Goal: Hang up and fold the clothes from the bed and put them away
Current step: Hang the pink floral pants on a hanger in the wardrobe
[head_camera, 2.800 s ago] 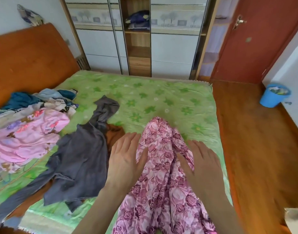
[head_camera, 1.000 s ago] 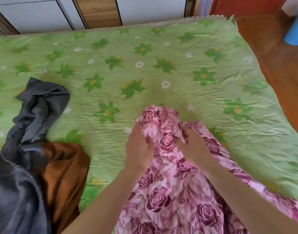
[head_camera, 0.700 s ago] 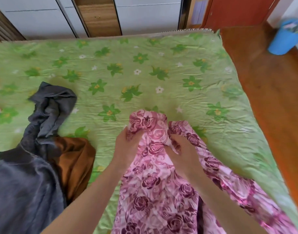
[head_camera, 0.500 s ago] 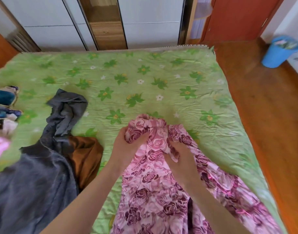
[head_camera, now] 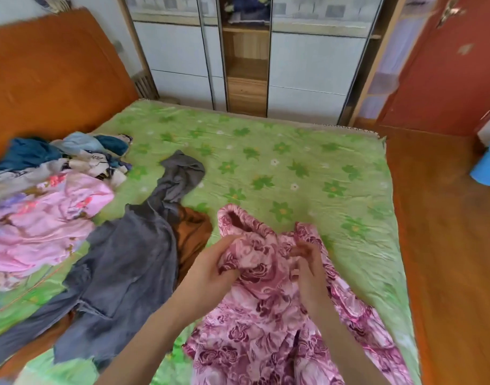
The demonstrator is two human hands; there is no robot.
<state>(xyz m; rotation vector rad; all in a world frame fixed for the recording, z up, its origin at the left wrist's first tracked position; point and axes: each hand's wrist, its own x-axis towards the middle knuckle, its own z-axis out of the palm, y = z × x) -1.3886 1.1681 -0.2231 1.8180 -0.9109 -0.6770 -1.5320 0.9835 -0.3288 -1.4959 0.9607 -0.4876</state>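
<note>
A pink garment with a dark rose print (head_camera: 266, 315) lies on the near part of the bed (head_camera: 280, 168), which has a green flowered sheet. My left hand (head_camera: 210, 269) grips a bunch of its top edge. My right hand (head_camera: 306, 259) pinches the same edge a little to the right. The cloth between the hands is crumpled and lifted slightly. To the left lie a grey garment (head_camera: 121, 262) and a brown one (head_camera: 192, 234) partly under it. A pile of pink, blue and white clothes (head_camera: 44, 201) sits at the far left by the headboard.
A wardrobe (head_camera: 246, 59) with sliding doors and an open wooden middle section stands beyond the bed. An orange headboard (head_camera: 52, 76) is at the left. A red door (head_camera: 446, 68) and a blue bin (head_camera: 488, 168) stand on the wooden floor (head_camera: 446, 245) at the right.
The view has lifted, so the wardrobe, headboard and clothes pile show again. Both hands have drawn the top edge of the rose-print garment nearer and spread a little apart.
</note>
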